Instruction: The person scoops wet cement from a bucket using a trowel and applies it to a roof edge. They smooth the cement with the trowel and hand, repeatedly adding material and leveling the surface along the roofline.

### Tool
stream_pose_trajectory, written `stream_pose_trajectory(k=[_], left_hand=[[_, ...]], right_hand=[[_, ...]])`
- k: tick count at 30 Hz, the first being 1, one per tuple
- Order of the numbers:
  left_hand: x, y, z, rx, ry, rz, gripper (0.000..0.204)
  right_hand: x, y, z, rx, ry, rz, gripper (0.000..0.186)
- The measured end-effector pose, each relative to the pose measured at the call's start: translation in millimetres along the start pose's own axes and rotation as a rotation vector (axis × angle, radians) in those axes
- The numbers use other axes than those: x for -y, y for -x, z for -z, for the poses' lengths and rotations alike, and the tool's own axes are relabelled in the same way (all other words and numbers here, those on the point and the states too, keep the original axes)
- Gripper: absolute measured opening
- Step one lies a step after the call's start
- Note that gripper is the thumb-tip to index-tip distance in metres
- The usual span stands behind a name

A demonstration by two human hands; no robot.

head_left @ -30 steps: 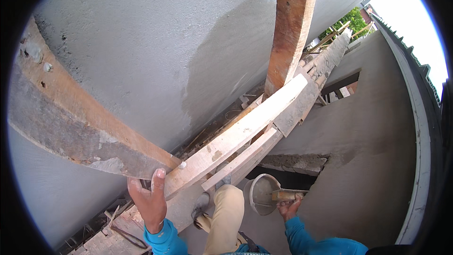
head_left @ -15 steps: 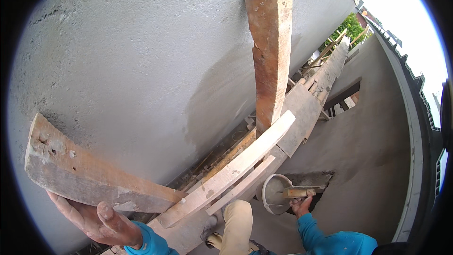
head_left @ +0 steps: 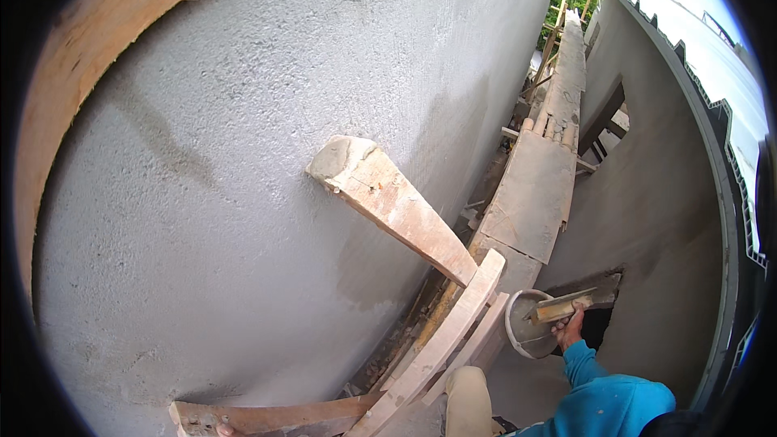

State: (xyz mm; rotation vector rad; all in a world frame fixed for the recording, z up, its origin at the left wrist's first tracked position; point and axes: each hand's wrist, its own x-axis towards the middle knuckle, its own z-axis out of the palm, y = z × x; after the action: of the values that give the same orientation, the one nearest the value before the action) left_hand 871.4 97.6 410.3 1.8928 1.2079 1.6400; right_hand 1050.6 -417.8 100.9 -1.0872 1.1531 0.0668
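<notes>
In my right hand (head_left: pixel 570 328) is a plastering float (head_left: pixel 558 307) with a pale wooden grip, its fingers closed around it. The float lies over the mouth of a round bucket (head_left: pixel 516 338) smeared with grey mortar. At the lower edge, what looks like a fingertip of my left hand (head_left: pixel 225 430) touches a timber post (head_left: pixel 275 418); the rest of that hand is out of the picture. A second timber post (head_left: pixel 405 214), mortar on its end, rises from a pale wooden rail (head_left: pixel 441 344) beside my knee.
A rough grey plastered wall (head_left: pixel 267 137) fills the left side. Scaffold planks (head_left: pixel 526 194) run away between it and another grey wall (head_left: pixel 672 218) with openings. A board (head_left: pixel 89 57) curves across the upper left. Metal roofing (head_left: pixel 712 105) edges the right.
My view has swung, so the posts and planks sit differently. My left hand, spread beside the lower post before, has dropped almost out of view. My right hand still holds the float at the bucket.
</notes>
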Motion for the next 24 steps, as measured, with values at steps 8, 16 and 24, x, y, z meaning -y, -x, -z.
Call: stream_pose_trajectory(k=[8,16,24], left_hand=[[36,4,21,-0.02,-0.271,-0.037,0.064],[34,3,35,0.151,-0.546,-0.079,0.072],[-52,-84,108,-0.189,-0.492,-0.601,0.054]], right_hand=[[23,-2,-25,-0.064,0.012,0.057,0.056],[18,-21,-20,-0.049,0.012,0.08,0.082],[7,-48,-32,0.032,0.034,0.034,0.081]])
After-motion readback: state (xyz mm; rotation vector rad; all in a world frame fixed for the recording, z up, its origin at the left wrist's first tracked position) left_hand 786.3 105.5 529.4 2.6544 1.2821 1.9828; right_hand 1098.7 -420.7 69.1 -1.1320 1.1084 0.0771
